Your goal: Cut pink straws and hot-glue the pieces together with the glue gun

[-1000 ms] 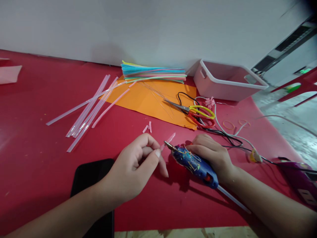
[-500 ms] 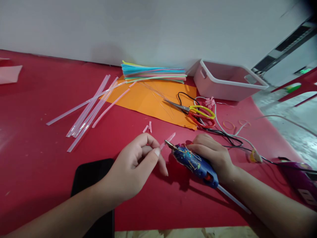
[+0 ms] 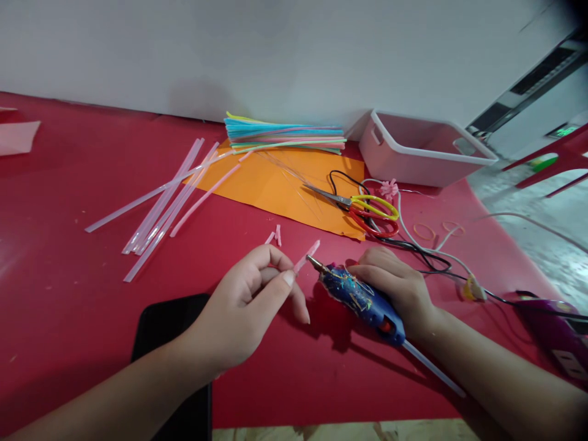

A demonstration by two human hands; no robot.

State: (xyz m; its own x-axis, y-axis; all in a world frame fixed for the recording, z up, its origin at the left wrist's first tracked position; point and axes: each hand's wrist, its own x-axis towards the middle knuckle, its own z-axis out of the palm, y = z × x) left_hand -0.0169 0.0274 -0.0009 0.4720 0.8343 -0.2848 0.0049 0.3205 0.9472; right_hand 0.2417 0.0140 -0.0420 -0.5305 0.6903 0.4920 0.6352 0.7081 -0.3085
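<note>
Between the thumb and fingers of my left hand is a short pink pipe cleaner piece, its free end pointing up and right. My right hand is wrapped round a blue hot glue gun smeared with bits of dried glue. The metal nozzle is at the side of the pink piece, touching or very close to it. A clear glue stick pokes out of the gun's rear. Just beyond my left hand lie a few short pink pipe cleaner cuttings on the red table.
Scissors with yellow and red handles rest on orange paper. Behind lies a bundle of coloured pipe cleaners. Glue sticks are at left, a pink bin at right. Cables trail rightward; a black phone lies under my left forearm.
My left hand has shifted slightly left, and the pink piece now points up a bit more steeply. The glue gun has hardly moved.
</note>
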